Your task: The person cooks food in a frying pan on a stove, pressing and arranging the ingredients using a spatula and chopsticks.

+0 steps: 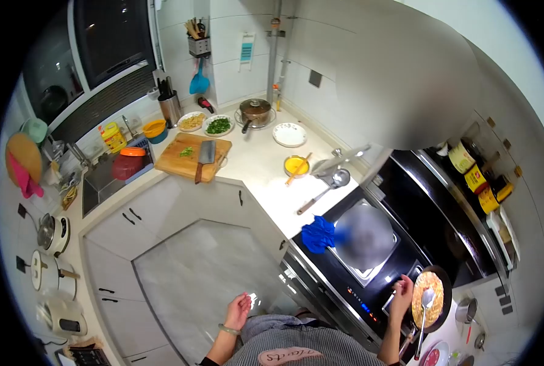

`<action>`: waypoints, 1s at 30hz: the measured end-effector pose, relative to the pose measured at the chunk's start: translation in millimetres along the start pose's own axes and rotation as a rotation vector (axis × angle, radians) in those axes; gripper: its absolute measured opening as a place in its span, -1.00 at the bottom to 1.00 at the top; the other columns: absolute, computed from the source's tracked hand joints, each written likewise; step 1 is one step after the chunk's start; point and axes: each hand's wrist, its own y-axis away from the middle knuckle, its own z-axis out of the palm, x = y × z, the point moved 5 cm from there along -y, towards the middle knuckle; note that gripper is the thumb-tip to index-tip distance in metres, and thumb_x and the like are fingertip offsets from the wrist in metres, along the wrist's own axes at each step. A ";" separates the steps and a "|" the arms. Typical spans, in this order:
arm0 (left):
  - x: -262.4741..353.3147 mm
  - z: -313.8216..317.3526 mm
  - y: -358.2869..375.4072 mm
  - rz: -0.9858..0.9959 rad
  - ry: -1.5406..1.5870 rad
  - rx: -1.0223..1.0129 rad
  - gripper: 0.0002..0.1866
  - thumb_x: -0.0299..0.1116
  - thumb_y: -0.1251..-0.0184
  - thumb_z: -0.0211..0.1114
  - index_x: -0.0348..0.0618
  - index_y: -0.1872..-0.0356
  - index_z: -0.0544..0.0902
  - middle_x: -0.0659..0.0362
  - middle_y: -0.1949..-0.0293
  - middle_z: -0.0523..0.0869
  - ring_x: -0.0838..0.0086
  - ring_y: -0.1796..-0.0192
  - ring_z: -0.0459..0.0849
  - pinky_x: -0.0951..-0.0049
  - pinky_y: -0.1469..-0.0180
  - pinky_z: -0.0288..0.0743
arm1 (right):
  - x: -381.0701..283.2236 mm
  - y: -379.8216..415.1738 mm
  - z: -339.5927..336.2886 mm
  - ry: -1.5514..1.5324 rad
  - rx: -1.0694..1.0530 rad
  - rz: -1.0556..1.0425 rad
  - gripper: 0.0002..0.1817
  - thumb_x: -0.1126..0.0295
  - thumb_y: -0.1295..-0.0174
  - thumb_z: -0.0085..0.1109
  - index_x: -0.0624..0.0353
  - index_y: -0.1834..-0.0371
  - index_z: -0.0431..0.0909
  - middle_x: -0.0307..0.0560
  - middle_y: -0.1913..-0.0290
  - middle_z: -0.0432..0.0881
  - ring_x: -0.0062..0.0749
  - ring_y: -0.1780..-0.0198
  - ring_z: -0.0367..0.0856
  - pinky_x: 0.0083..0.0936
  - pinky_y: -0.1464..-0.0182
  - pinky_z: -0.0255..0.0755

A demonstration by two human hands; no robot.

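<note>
My right hand point(401, 294) hovers over the front of the black stove point(339, 277), beside a frying pan point(446, 300); its fingers are loosely bent and apart, with nothing seen in them. An egg pancake point(421, 310) lies in that pan, and a metal spoon point(427, 297) rests on top, its dark handle reaching over the rim. Near my apron point(272, 341), my left hand point(238, 312) is held out over the floor, fingers slightly curled and nothing visible in it. Left of a blurred round cooking vessel point(363, 236) on the stove is a bunched blue cloth point(318, 235).
Across the counter are a ladle point(340, 178), a bowl of yellow liquid point(294, 165), a white plate point(289, 135) and a lidded pot point(255, 112). A cleaver point(207, 152) lies on the cutting board point(177, 163). Condiment containers point(476, 179) stand above the stove, right.
</note>
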 end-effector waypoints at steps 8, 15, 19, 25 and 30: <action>37.7 -24.5 -26.6 0.081 0.236 0.154 -0.83 -0.39 -0.29 0.20 -0.24 0.16 0.58 0.15 0.38 0.69 0.44 0.33 0.67 0.52 0.24 0.60 | -55.8 -21.6 217.0 0.076 -0.543 -0.375 -0.76 0.56 -0.23 0.06 0.20 0.03 0.52 -0.31 0.42 0.49 -0.68 0.44 0.46 -0.68 0.40 0.35; 102.3 -12.9 -89.4 0.179 0.272 0.176 -0.86 -0.38 -0.29 0.20 -0.18 0.20 0.58 0.18 0.41 0.68 0.48 0.37 0.66 0.56 0.33 0.60 | -12.1 -90.3 424.1 0.115 -0.620 -0.398 -0.36 0.64 -0.17 -0.04 0.07 -0.38 0.15 0.26 0.16 0.48 0.09 0.34 0.56 -0.18 0.26 0.48; 149.1 25.7 -103.6 0.248 0.242 0.223 -0.86 -0.40 -0.30 0.19 -0.18 0.18 0.57 0.18 0.42 0.68 0.49 0.37 0.66 0.56 0.33 0.60 | -5.7 -123.1 512.3 0.376 -0.730 -0.373 -0.33 0.58 -0.23 -0.05 -0.05 -0.42 0.05 0.31 0.09 0.39 0.27 0.18 0.53 -0.01 0.15 0.47; 150.0 27.2 -119.8 0.192 0.253 0.284 -0.89 -0.38 -0.29 0.19 -0.14 0.22 0.57 0.19 0.45 0.65 0.48 0.38 0.65 0.54 0.37 0.59 | 18.5 -131.9 561.7 0.462 -0.758 -0.528 -0.59 0.38 -0.31 -0.03 -0.06 -0.24 0.25 0.14 0.19 0.45 0.13 0.31 0.58 -0.10 0.32 0.51; 146.4 19.5 -122.7 0.038 0.218 0.223 -0.90 -0.39 -0.27 0.20 -0.12 0.23 0.56 0.20 0.45 0.64 0.47 0.39 0.63 0.52 0.38 0.58 | 9.7 -135.1 565.0 0.504 -0.710 -0.694 -0.60 0.39 -0.27 0.02 -0.06 -0.18 0.30 0.05 0.23 0.46 0.02 0.28 0.58 -0.17 0.34 0.52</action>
